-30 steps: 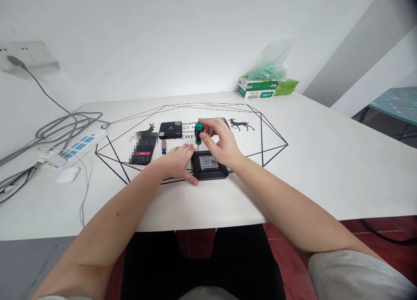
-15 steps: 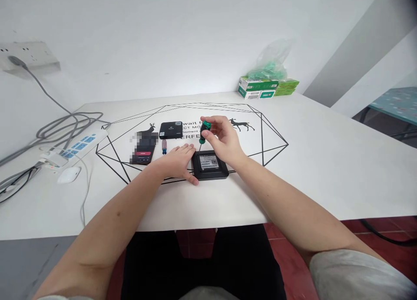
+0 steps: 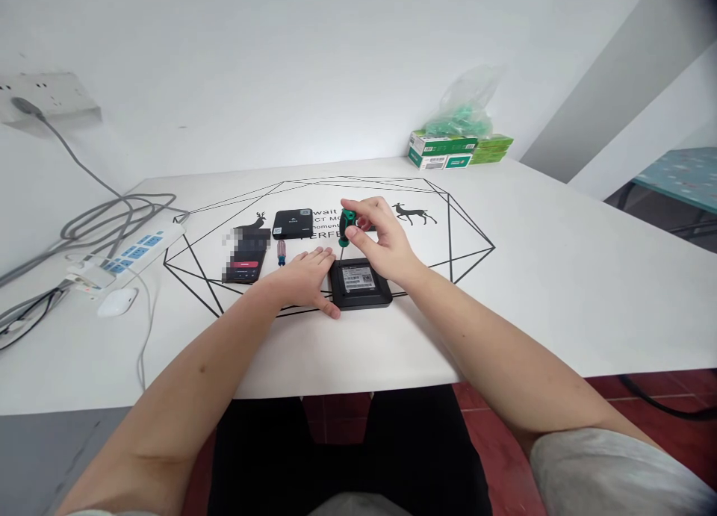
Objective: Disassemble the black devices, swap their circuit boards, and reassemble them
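Observation:
A flat black square device (image 3: 360,295) with a white label lies on the table. My right hand (image 3: 385,240) grips a screwdriver (image 3: 347,223) with a green and black handle, its shaft pointing down at the device's far left corner. Fingers spread, my left hand (image 3: 307,279) lies at the device's left edge, thumb near its front left corner; contact with the device is hard to make out. Beyond the left hand are a second, small screwdriver (image 3: 281,252) and another black box (image 3: 293,224). A phone (image 3: 247,255) with a partly blurred screen rests to their left.
On the left lie a white power strip (image 3: 137,252), grey cables (image 3: 120,210) and a white earbud case (image 3: 118,302). Green and white boxes (image 3: 442,151) with a plastic bag (image 3: 467,109) on top stand against the wall. The table's front edge runs close to my body.
The screwdriver handle has turned slightly and stands more upright, with my right fingers shifted a little to the left. My left hand and the device keep their places.

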The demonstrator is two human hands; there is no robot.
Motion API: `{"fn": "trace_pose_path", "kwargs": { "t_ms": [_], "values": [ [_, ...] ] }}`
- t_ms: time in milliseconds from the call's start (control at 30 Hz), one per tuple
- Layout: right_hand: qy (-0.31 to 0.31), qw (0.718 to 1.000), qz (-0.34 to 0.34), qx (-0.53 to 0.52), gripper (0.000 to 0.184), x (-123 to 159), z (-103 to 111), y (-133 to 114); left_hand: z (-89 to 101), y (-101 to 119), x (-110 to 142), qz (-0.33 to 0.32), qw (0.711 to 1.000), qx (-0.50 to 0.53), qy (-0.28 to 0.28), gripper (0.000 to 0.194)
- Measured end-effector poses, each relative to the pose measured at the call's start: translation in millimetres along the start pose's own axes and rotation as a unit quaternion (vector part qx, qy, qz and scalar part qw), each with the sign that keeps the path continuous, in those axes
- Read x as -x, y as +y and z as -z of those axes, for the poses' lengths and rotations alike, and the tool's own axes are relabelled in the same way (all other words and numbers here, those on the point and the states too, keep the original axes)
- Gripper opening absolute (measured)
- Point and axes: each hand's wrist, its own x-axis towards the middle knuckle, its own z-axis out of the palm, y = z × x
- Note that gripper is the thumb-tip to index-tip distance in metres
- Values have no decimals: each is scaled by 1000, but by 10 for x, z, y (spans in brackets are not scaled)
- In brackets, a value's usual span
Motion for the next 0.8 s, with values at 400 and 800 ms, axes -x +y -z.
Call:
{"fn": "trace_pose_path", "kwargs": {
  "t_ms": [400, 800],
  "values": [
    [70, 992, -31, -100, 25, -13, -56, 61, -7, -16, -1, -6, 1000, 1, 2, 148],
    [26, 989, -72, -125, 30, 21, -76, 0, 25, 19, 17, 3, 1000, 5, -8, 149]
  ]
}}
